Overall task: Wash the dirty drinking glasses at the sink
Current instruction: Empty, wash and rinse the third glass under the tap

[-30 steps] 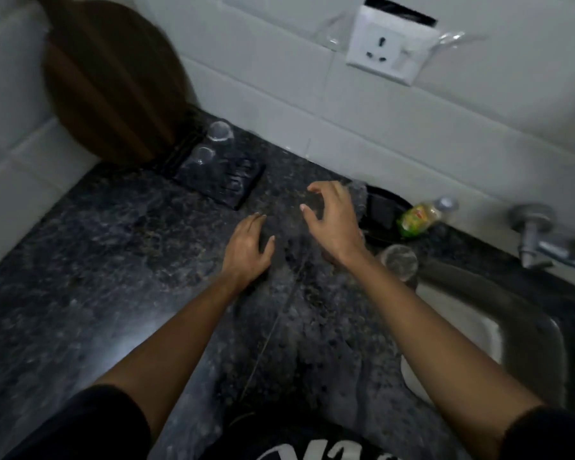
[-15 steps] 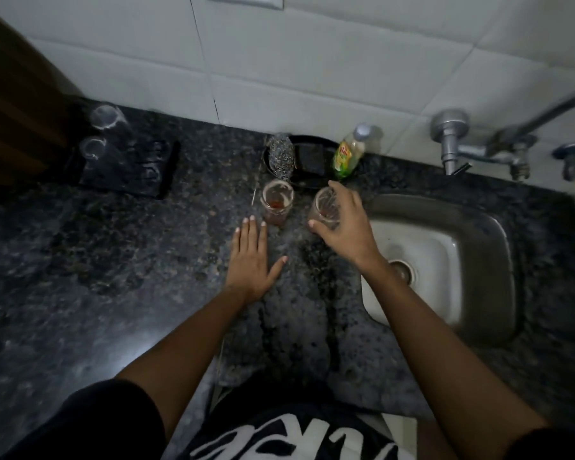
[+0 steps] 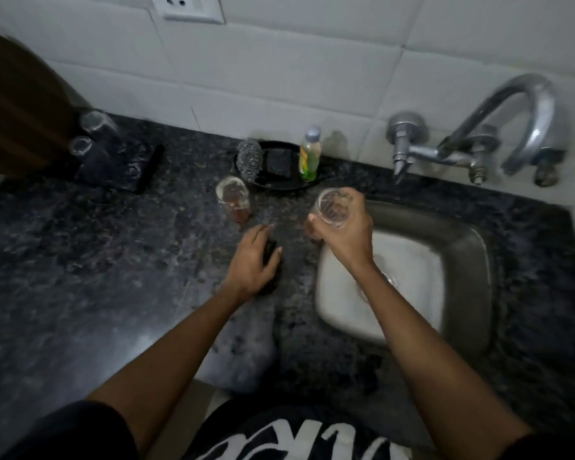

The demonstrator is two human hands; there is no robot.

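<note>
My right hand grips a clear drinking glass around its side, holding it upright just above the counter at the left rim of the sink. A second glass with reddish residue stands on the dark granite counter to the left, apart from both hands. My left hand rests palm down on the counter below that glass, with its fingers loosely bent and nothing in them.
A black tray at the wall holds a steel scrubber, a dark sponge and a dish soap bottle. The tap is on the wall above the sink. Upturned glasses sit on a black rack far left.
My right hand has closed around the right glass and lifted it toward the sink. My left hand has shifted slightly right, its fingers bending. The view has moved closer.
</note>
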